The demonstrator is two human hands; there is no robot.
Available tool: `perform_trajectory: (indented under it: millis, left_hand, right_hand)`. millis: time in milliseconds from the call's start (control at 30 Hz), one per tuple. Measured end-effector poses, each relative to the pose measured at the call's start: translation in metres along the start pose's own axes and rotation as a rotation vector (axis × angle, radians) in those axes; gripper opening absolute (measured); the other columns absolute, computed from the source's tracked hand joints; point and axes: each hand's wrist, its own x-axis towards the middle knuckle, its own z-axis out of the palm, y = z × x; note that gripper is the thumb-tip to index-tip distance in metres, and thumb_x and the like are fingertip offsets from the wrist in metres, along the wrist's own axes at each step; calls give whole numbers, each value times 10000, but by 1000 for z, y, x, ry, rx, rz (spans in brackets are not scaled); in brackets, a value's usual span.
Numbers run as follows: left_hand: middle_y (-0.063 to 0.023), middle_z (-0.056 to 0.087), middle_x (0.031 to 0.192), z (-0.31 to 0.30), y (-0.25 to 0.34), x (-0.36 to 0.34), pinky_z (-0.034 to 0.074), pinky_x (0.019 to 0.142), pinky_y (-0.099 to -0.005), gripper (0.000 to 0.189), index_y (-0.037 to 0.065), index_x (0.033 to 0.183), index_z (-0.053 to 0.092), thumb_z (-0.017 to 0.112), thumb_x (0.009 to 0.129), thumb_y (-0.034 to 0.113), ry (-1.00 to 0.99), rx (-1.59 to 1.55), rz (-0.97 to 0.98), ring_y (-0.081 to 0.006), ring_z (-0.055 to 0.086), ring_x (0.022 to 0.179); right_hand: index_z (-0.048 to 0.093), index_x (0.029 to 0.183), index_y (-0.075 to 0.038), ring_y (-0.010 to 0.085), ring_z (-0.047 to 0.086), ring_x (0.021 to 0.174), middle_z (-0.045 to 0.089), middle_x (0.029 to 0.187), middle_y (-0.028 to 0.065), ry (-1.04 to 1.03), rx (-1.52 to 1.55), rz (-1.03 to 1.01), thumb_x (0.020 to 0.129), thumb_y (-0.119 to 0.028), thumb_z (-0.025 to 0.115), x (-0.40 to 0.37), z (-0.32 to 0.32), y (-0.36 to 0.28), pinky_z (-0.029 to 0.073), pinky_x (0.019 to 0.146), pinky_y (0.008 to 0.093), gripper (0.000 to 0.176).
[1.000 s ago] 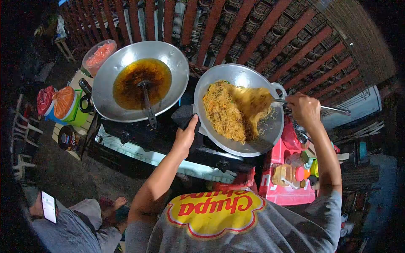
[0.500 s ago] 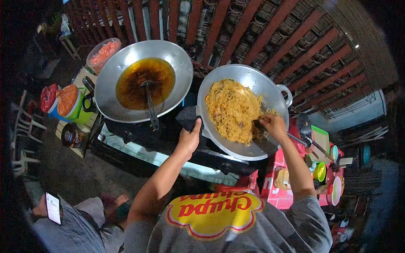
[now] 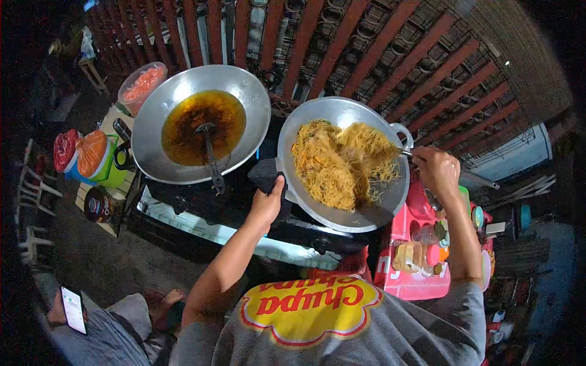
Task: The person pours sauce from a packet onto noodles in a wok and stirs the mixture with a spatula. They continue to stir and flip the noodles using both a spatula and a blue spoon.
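Note:
Golden noodles [image 3: 326,174] lie in a metal wok [image 3: 387,213], with a clump lifted on its right side. My right hand [image 3: 438,172] is closed around the dark handle of a cooking utensil [image 3: 408,154], above the wok's right rim. The utensil's head is hidden in the noodles, so its kind does not show. With my left hand [image 3: 267,204] I grip a dark pot holder [image 3: 264,173] at the wok's left edge. Whatever handle lies beneath it is covered. To the left, a second wok [image 3: 250,131] contains dark golden oil [image 3: 183,140] and a slotted turner [image 3: 210,155].
Both woks sit on a black stove [image 3: 238,207]. Beyond it stands a slatted fence [image 3: 305,49]. Jars [image 3: 433,253] occupy a pink-covered table [image 3: 421,287] at right. A tub of orange pieces [image 3: 143,85] is at left. A seated person holds a phone [image 3: 74,310].
My right hand has moved up and to the right, out over the wok's rim. A clump of noodles has risen with the utensil. My left hand keeps its grip on the pot holder.

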Motion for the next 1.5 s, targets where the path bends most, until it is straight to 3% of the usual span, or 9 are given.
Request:
perform_trajectory:
  millis: [100,267,433,633,900,1033,1100,1233,1500]
  left_hand:
    - [-115,533,1093,0,6,-7,360,850,-305,473,1,1119,482,485,836,381,11,12,-11,-215,491,1015]
    - [-125,543,1081,4,8,-10,373,833,-305,429,-1,1102,496,472,849,344,55,35,73,-219,505,1002]
    - [-128,550,1059,6,3,-4,377,825,-305,412,-7,1087,504,476,849,328,77,70,86,-223,511,991]
    - [-121,550,1054,5,1,-2,378,821,-304,415,-2,1093,495,485,843,329,59,37,94,-222,512,987]
    - [-100,523,1100,4,-7,4,359,856,-303,469,-10,1124,464,518,824,347,72,37,106,-208,490,995]
    - [-115,550,1065,5,-1,-2,378,822,-305,420,11,1103,498,485,840,337,68,31,113,-222,510,999]
    - [-115,558,1050,5,2,-4,381,816,-306,412,11,1088,510,481,840,338,101,84,108,-224,516,988]
    - [-117,563,1040,6,7,-7,382,813,-308,410,9,1082,513,481,840,339,103,90,57,-226,519,981]
    - [-140,560,1042,6,-1,-3,387,806,-323,433,-5,1081,509,484,836,352,97,60,108,-246,522,977]
  right_hand:
    - [633,798,-149,242,587,757,609,828,65,-130,-60,-8,691,-189,591,9,-3,6,458,620,358,122]
    - [632,770,-181,277,591,625,592,640,83,-267,-272,-32,694,-236,561,36,49,41,462,528,384,118]
    - [625,902,-177,282,592,744,618,802,96,-409,511,24,704,-313,610,28,164,12,459,653,368,240]
    - [643,847,-170,255,602,713,622,751,84,-325,463,159,702,-333,617,11,97,18,464,632,343,219]
    - [647,762,-151,250,594,638,608,680,76,-22,66,-133,672,-222,623,21,17,35,457,560,356,118]
    - [636,753,-154,256,592,650,611,680,73,-249,-126,0,688,-252,594,61,54,53,456,561,369,125]
    - [638,774,-156,236,597,659,617,702,79,-315,-41,-96,700,-224,602,69,100,45,454,579,348,107]
    - [639,790,-90,132,556,614,619,706,56,-354,856,-95,690,-189,662,53,173,-4,425,607,267,142]
    - [647,823,-152,230,600,658,625,751,71,-299,485,-43,681,-256,664,40,84,43,447,583,308,176]
